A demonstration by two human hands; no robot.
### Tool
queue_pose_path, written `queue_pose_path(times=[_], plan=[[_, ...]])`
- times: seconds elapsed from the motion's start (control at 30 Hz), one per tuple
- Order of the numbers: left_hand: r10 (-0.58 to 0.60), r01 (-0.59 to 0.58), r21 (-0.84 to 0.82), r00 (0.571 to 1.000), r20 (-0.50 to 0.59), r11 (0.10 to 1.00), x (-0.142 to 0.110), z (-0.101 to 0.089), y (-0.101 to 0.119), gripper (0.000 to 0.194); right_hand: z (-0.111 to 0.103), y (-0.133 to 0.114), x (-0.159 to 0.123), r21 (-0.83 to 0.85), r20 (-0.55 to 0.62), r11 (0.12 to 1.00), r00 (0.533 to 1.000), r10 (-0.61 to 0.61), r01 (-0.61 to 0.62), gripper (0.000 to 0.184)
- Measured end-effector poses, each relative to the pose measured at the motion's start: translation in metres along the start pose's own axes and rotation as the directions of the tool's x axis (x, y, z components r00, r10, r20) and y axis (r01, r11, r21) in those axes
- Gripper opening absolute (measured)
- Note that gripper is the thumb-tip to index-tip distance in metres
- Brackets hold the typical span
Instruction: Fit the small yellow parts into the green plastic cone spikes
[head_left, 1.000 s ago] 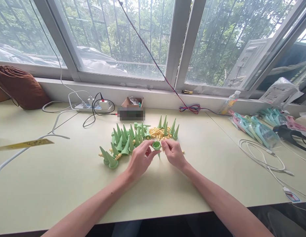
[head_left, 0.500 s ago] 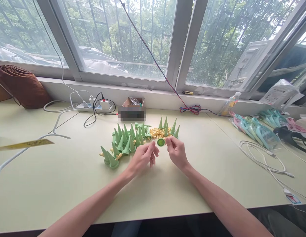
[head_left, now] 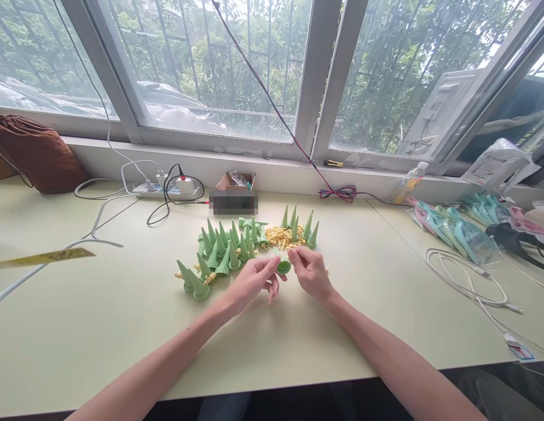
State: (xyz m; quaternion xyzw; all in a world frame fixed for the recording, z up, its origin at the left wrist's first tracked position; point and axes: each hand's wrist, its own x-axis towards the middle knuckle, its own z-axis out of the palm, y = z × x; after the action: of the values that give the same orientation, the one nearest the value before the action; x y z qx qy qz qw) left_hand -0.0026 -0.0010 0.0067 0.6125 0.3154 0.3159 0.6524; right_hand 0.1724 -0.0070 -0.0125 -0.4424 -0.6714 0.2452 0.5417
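Note:
Between my two hands is a green cone-shaped spike (head_left: 283, 267), its round open end turned toward me. The thumb and fingers of my left hand (head_left: 254, 280) close on the rim of this spike. My right hand (head_left: 312, 273) is pinched right beside it, the thumb and forefinger pressed together; whatever they hold is hidden. Several more green spikes (head_left: 222, 257) stand in a cluster on the left, some with yellow valve pieces at their sides. A pile of small yellow valve pieces (head_left: 280, 237) lies behind my hands, with several green spikes (head_left: 312, 234) around it.
Behind the spikes sits a small open cardboard box (head_left: 236, 180). A power strip (head_left: 144, 190) with plugs and cables is at the back left, near a brown bag (head_left: 37, 155). To the right are a bottle (head_left: 409, 182), plastic-wrapped pastel items (head_left: 464, 231) and a coiled white cable (head_left: 468, 280).
The spike between my hands has come slightly lower and tilted, its open end turned more upward. My left thumb has closed in on it, and my right hand has shifted a little left.

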Motion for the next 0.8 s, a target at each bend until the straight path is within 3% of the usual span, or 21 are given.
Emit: queue_pose_path(times=[0.17, 0.27, 0.4, 0.53, 0.63, 0.8], plan=[[0.201, -0.161, 0.399, 0.978, -0.060, 0.903, -0.004, 0.000, -0.003, 0.035, 0.000, -0.002, 0.000, -0.018, 0.006, 1.000, 1.000, 0.010, -0.010, 0.044], [0.387, -0.254, 0.605, 0.917, -0.098, 0.755, -0.004, 0.002, -0.007, 0.024, 0.000, -0.003, 0.000, -0.030, 0.011, 1.000, 1.000, 0.011, -0.010, 0.044], [0.572, -0.373, 0.741, 0.820, -0.018, 0.559, -0.001, 0.000, -0.015, 0.010, -0.001, -0.003, 0.000, -0.056, 0.013, 0.998, 1.000, 0.021, -0.020, 0.045], [0.633, -0.382, 0.807, 0.774, 0.014, 0.449, 0.000, -0.006, -0.021, 0.026, 0.000, -0.003, 0.000, -0.069, 0.026, 0.997, 0.999, 0.025, -0.023, 0.045], [0.647, -0.361, 0.818, 0.762, -0.018, 0.447, 0.000, -0.007, -0.021, 0.031, 0.001, -0.004, 0.000, -0.063, 0.015, 0.998, 1.000, 0.021, -0.020, 0.044], [0.569, -0.266, 0.757, 0.806, -0.165, 0.597, -0.002, 0.002, -0.011, 0.038, 0.000, -0.005, 0.000, -0.050, -0.073, 0.997, 0.996, 0.057, -0.061, 0.043]])
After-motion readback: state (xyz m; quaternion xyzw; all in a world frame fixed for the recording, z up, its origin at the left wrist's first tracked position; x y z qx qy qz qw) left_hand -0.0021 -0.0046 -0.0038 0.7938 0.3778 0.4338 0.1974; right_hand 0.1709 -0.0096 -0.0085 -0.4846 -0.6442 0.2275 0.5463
